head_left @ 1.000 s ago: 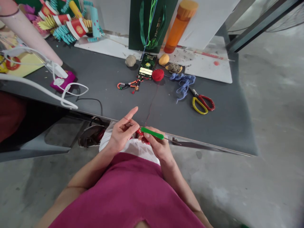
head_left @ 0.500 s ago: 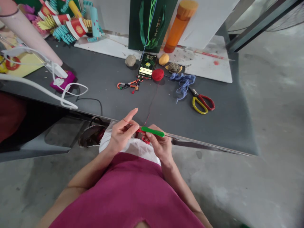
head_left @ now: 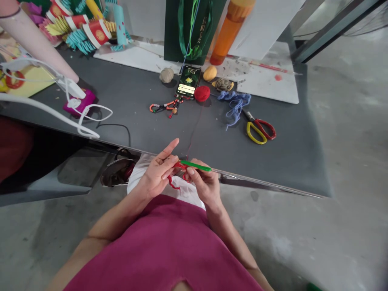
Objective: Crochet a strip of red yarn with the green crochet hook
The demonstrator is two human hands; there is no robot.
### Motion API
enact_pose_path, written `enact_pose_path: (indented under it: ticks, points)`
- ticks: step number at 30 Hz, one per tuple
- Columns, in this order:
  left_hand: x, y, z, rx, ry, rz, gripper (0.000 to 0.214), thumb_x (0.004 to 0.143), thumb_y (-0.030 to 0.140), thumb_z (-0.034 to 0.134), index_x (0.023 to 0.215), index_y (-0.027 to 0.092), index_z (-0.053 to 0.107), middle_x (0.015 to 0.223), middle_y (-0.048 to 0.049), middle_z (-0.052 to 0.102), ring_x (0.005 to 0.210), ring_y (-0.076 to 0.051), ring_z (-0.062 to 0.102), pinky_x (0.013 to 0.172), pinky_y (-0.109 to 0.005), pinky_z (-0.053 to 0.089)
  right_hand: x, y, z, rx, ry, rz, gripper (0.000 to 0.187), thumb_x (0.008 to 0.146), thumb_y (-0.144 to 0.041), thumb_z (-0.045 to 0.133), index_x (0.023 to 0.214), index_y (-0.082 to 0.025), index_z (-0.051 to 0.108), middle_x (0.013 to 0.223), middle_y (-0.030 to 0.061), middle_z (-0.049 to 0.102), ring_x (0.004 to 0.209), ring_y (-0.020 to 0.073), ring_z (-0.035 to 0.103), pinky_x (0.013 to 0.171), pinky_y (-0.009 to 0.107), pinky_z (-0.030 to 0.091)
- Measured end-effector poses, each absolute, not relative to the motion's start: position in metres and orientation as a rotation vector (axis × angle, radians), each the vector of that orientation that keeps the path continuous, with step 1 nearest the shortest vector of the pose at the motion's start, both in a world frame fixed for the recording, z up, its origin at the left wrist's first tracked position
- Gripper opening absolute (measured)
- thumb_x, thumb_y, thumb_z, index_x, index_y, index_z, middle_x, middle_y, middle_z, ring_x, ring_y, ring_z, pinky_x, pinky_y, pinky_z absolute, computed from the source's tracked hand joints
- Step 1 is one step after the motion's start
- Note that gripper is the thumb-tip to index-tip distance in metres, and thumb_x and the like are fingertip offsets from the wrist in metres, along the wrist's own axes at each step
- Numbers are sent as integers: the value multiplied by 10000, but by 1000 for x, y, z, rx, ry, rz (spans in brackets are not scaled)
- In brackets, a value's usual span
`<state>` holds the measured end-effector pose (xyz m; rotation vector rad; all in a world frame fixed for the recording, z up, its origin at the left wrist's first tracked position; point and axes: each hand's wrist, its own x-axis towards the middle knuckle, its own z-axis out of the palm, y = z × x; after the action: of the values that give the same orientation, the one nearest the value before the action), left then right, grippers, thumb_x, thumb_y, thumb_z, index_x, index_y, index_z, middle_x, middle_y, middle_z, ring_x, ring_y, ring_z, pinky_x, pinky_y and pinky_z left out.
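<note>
- View from a head camera, looking down at a person's 2 bare hands working just in front of their body, at the near edge of a dark grey table [head_left: 136, 105].
- The left hand [head_left: 157, 176] is mostly closed: thumb and middle fingers pinch a small red crochet piece [head_left: 181, 165], while the index finger points up and forward. A thin red strand [head_left: 194, 129] seems to run over that raised finger, which would put tension on it.
- The right hand [head_left: 203, 186] is curled around a green crochet hook [head_left: 195, 165], gripped between thumb and fingertips like a pencil. The hook lies almost level, its tip aimed left into the red piece, so both hands meet at 1 spot.
- A short red tail hangs below the left palm.
- The strand leads away across the table to a red yarn ball [head_left: 201, 93], which sits well apart, straight ahead, leaving it free to feed.
- Beside the ball a phone [head_left: 188, 76] lies face up with its screen lit, turned toward the person.
- To the right, loose blue yarn [head_left: 235, 103] and scissors [head_left: 257, 129] with 1 yellow and 1 red handle lie within reach.
- A beaded string [head_left: 165, 107] lies left of the phone.
- At the far left, another person's forearm [head_left: 36, 44] rests on the table near white cables [head_left: 60, 117].
</note>
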<state>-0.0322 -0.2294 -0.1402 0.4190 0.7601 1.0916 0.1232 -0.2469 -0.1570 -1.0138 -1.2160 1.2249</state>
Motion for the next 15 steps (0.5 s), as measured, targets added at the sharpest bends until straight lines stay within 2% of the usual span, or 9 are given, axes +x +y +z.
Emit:
enact_pose_path:
  ticks: [4,7,12,15]
  points:
    - [-31,-233,-134,408,774,1116,441,805,234,876,1233,294,795,570,121,456,445,-14,218,551,-163,403,123,-248,-156,-1033,-1181,1233,405,912,-557,743,667,-238,701,597,-22,580,536,120,477,544,292,409]
    - [-30,-233,-132,396,764,1094,426,803,243,875,1219,296,801,535,130,423,441,-20,208,565,-163,408,122,-248,-158,-1028,-1132,1270,399,902,-547,761,658,-237,705,575,-31,559,519,107,458,522,277,386]
    - [-29,-232,-131,383,744,1081,407,817,233,868,1214,292,801,515,136,384,437,-21,183,549,-152,378,119,-248,-161,-1012,-983,1398,312,828,-559,826,793,-254,772,570,-50,536,499,102,415,491,266,363]
    - [-28,-233,-129,402,755,1110,381,842,207,846,1213,280,800,513,135,374,435,-21,196,557,-153,373,118,-249,-160,-1003,-877,1483,311,787,-545,863,812,-252,763,548,-67,507,486,93,379,476,257,329]
